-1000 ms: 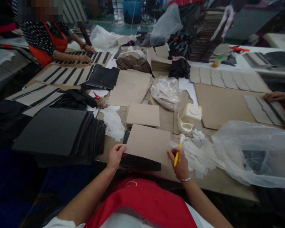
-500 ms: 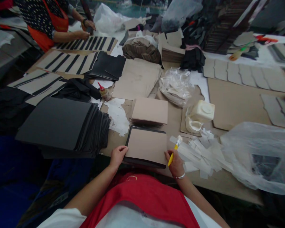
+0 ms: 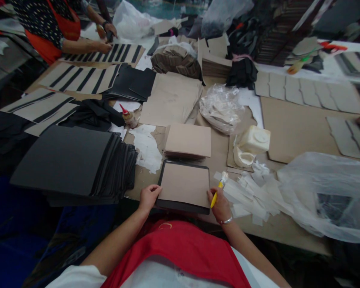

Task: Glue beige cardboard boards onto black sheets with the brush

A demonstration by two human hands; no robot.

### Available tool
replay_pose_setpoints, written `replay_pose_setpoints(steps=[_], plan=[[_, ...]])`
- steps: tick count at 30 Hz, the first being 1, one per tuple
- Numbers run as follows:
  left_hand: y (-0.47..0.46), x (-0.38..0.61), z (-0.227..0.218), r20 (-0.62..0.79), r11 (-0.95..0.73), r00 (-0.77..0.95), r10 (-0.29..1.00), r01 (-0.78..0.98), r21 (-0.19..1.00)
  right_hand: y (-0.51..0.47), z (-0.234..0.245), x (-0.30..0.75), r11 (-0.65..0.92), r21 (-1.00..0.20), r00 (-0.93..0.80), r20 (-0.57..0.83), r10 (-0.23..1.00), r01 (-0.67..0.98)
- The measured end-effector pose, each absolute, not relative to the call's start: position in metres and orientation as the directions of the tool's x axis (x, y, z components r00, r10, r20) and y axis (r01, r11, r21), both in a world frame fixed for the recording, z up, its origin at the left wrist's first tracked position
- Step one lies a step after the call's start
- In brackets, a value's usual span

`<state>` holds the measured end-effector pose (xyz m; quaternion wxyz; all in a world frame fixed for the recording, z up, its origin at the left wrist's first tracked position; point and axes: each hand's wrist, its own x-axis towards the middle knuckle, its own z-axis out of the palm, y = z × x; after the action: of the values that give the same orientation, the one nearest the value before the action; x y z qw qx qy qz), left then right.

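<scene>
A tan cardboard panel [image 3: 184, 184] lies flat on a black sheet [image 3: 180, 207] at the table's near edge. My left hand [image 3: 148, 197] presses its near left corner with curled fingers. My right hand [image 3: 219, 204] rests at the panel's right edge and grips a yellow-handled brush [image 3: 218, 188], bristles pointing away from me. A stack of tan panels [image 3: 188, 141] sits just behind. A thick pile of black sheets [image 3: 75, 162] lies to the left.
A white glue jug [image 3: 254, 140] and torn white paper strips [image 3: 252, 194] lie to the right, beside a large clear plastic bag [image 3: 327, 196]. A small glue bottle [image 3: 128, 117] stands behind. A person in a red apron [image 3: 57, 28] works on striped boards far left.
The tan panel, held tilted above the black sheet a second ago, now lies flat and squared on it. My hands moved to its near corners.
</scene>
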<state>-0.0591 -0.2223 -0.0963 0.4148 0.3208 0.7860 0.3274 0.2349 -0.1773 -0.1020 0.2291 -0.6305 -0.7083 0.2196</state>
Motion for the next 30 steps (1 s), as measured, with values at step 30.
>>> replay_pose_setpoints(steps=[30], plan=[[-0.206, -0.068, -0.096, -0.442, 0.574, -0.371, 0.816, 0.443, 0.689, -0.168, -0.104, 0.224, 0.063, -0.374, -0.108, -0.1, 0.989, 0.925]])
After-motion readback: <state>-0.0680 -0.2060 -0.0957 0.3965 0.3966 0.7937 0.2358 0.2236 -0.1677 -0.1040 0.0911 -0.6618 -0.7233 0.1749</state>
